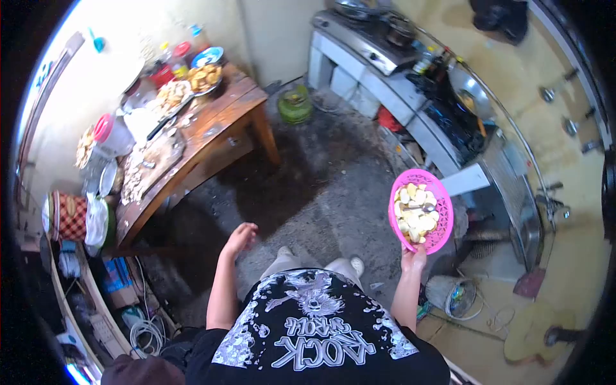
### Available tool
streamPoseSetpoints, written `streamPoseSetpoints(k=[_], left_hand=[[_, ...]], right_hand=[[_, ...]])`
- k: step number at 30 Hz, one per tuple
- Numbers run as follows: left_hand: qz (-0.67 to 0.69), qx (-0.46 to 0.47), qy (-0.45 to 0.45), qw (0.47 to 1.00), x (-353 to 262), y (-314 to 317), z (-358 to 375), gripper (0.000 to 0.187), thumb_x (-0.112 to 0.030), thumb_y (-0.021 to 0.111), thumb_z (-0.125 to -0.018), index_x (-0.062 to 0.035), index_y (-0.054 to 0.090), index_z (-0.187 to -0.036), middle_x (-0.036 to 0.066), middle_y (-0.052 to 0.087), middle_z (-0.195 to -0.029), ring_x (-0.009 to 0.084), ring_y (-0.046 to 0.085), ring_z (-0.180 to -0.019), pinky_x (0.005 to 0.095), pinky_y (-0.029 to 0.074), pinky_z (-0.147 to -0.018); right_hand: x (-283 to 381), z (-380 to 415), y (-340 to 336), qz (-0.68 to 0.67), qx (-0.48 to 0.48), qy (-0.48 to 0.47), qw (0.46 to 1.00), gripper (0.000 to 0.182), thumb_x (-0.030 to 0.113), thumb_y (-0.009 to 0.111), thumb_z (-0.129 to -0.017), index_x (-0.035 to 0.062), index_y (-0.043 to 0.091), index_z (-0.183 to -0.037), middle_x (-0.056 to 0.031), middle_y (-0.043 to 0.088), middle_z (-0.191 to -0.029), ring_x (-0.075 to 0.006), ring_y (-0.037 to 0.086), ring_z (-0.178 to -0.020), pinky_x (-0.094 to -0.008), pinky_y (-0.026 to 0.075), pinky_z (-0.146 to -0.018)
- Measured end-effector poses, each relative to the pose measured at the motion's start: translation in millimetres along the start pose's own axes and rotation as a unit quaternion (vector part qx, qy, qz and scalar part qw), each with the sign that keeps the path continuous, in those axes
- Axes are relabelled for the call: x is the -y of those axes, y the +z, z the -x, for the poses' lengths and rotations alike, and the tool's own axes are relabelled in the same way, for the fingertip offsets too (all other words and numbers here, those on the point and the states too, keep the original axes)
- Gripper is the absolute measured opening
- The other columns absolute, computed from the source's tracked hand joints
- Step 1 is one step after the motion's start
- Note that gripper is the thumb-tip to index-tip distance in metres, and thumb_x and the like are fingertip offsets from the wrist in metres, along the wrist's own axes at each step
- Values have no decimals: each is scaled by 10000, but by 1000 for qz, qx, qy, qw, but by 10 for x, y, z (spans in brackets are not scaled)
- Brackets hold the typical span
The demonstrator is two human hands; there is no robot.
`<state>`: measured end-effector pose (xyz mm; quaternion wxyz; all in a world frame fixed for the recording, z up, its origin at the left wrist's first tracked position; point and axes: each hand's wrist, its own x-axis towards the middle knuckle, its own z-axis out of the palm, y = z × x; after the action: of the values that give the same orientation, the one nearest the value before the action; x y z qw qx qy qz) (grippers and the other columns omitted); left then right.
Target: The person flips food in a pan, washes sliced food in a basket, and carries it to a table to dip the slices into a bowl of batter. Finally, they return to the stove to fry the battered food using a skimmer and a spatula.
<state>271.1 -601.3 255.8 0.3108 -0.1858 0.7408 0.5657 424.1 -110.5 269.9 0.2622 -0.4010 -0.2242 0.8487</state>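
My right hand (414,256) grips the near rim of a pink plastic colander basket (445,205), held out over the floor on the right. Inside it lie pale, peeled cut pieces (420,223) that look like potato. A metal spoon (427,207) rests on top of them. My left hand (240,237) hangs in the air over the floor at the left, its fingers loosely curled and slightly apart, with nothing in them. The wooden table (228,106) is the nearest furniture to it.
On the table are a cutting board (165,157), a knife (157,128), a bowl of browned pieces (204,78) and bottles. A green gas cylinder (295,106) stands on the floor. A stove (378,58) sits on the tiled counter; a sink (529,237) and a bucket (449,295) are at right.
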Motion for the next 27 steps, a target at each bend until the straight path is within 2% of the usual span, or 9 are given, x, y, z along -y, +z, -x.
streamPoseSetpoints(k=[1, 3, 4, 7, 9, 12, 13, 16, 27], left_hand=[[101, 10, -24, 995, -104, -192, 20, 326, -301, 539, -803, -29, 579, -979, 115, 606, -875, 234, 588, -794, 334, 461, -714], [-266, -94, 81, 956, -298, -483, 68, 278, -274, 528, -814, -46, 587, -959, 112, 589, -849, 231, 585, -783, 331, 462, -716], [-440, -138, 134, 877, -353, -618, 49, 255, -261, 523, -819, -54, 592, -949, 110, 580, -836, 229, 583, -778, 330, 463, -717], [-346, -126, 200, 908, -419, -1007, -186, 234, -223, 520, -829, -41, 590, -959, 115, 582, -863, 219, 582, -749, 321, 460, -708], [-128, -124, 161, 971, -516, -1173, -384, 246, -187, 527, -828, -41, 555, -1024, 88, 568, -832, 181, 567, -725, 295, 458, -687], [-15, -174, 185, 967, -583, -1427, -639, 278, -149, 507, -846, -59, 489, -1109, 40, 543, -810, 109, 525, -686, 244, 439, -627], [42, -189, 176, 965, -656, -1517, -662, 288, -148, 504, -849, -64, 476, -1123, 40, 546, -823, 104, 522, -680, 241, 434, -614], [196, -224, 163, 941, -923, -1892, -682, 374, -150, 500, -860, -91, 383, -1210, 38, 548, -880, 78, 510, -659, 213, 407, -564], [164, -352, 182, 903, -1762, -2987, -908, 572, -185, 528, -858, -95, 222, -1332, 123, 487, -1058, 94, 517, -689, 226, 442, -597]], right_hand=[[-257, 15, 222, 18, -6, 17, 1000, 462, -29, 372, -694, -36, 415, -1154, -173, 505, -1112, -297, 553, -947, -372, 532, -722], [-712, 42, 651, 36, 76, 45, 995, 477, -31, 394, -688, -18, 403, -1165, -164, 505, -1098, -290, 555, -939, -387, 532, -730], [-929, 128, 912, 58, 52, 64, 995, 438, -11, 405, -705, -21, 409, -1143, -160, 511, -1072, -283, 563, -900, -380, 534, -689], [-1486, 58, 1392, 114, 127, 121, 978, 414, 56, 431, -723, -2, 416, -1133, -157, 518, -1039, -297, 575, -853, -414, 540, -639], [-1806, 187, 1983, 170, 109, 137, 970, 391, 62, 436, -721, 6, 426, -1108, -153, 524, -996, -288, 575, -810, -410, 529, -590], [-2344, 69, 2573, 223, 149, 172, 948, 232, 61, 448, -720, 1, 483, -941, -125, 539, -861, -265, 579, -717, -401, 520, -560], [-2523, 14, 2747, 260, 167, 185, 933, 353, 54, 437, -710, -9, 467, -1055, -137, 541, -981, -283, 576, -840, -424, 528, -668], [-3036, -45, 3254, 297, 231, 208, 903, 284, 55, 435, -723, -5, 493, -994, -122, 559, -909, -251, 595, -750, -404, 538, -605], [-4212, 210, 4128, 332, 285, 251, 864, 407, 44, 428, -715, -1, 443, -1119, -137, 559, -967, -259, 603, -802, -406, 542, -634]])
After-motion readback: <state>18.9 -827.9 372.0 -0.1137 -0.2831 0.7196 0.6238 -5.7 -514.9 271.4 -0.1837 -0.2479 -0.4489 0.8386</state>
